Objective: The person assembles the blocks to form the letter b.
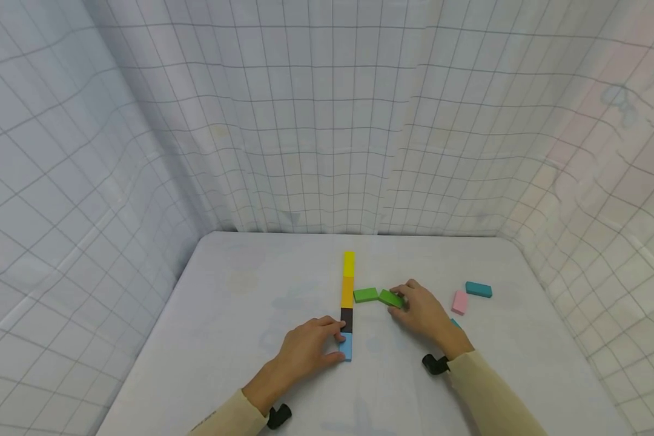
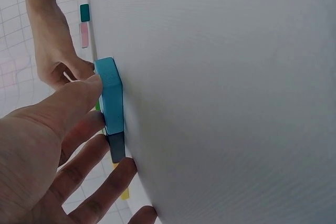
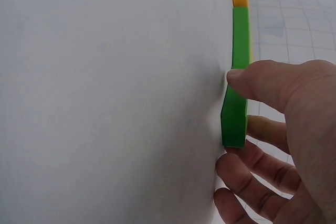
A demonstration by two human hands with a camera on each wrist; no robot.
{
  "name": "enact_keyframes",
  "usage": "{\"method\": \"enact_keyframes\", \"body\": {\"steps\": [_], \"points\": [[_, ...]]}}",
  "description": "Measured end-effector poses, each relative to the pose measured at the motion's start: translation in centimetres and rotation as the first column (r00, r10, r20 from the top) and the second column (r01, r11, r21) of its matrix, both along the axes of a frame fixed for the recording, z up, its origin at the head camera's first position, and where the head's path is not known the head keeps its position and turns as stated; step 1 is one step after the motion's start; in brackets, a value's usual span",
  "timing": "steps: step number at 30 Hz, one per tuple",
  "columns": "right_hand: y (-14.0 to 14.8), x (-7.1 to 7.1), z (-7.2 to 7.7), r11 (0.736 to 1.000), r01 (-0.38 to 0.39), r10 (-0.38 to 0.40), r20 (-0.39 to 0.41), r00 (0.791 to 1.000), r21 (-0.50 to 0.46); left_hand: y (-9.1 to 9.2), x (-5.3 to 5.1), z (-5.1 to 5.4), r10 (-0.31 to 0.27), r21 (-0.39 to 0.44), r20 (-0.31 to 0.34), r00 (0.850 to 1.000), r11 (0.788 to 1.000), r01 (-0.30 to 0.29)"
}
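From above, the head view shows two hands at a row of blocks on a table (image 1: 240, 272) before a gridded curtain (image 1: 327, 121). A yellow block (image 1: 349, 264), nearest the far edge, heads a line of orange block (image 1: 347, 292), black block (image 1: 347, 315) and light-blue block (image 1: 346, 349). At the line's left, the left hand (image 1: 307, 345) rests its fingertips by the lower two. The right hand (image 1: 422, 309) pinches a green block (image 1: 390, 298), angled at the end of a second green block (image 1: 366, 295) just beside the line. Toward the right edge lie a teal block (image 1: 478, 289) and a pink block (image 1: 460, 303).

The left wrist view reveals the thumb against the light-blue block, the other fingers loosely spread, the block just beyond the thumb's tip.

The right wrist view shows the thumb, obscured from above, on the near side of the pinched block, a finger reaching behind it.
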State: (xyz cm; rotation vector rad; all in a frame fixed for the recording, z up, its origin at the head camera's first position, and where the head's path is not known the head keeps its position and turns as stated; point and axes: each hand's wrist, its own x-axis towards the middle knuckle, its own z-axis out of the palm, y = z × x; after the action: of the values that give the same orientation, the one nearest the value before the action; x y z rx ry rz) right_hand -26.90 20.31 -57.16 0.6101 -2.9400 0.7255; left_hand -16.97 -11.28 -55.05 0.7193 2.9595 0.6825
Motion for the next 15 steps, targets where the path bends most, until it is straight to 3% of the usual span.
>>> {"method": "enact_keyframes", "body": {"steps": [15], "points": [[3.4,1.8,0.0,0.997,0.011,-0.008,-0.04,0.999,0.074,0.1,0.1,0.2,0.005,0.014,0.012,1.0,1.0,-0.005]]}}
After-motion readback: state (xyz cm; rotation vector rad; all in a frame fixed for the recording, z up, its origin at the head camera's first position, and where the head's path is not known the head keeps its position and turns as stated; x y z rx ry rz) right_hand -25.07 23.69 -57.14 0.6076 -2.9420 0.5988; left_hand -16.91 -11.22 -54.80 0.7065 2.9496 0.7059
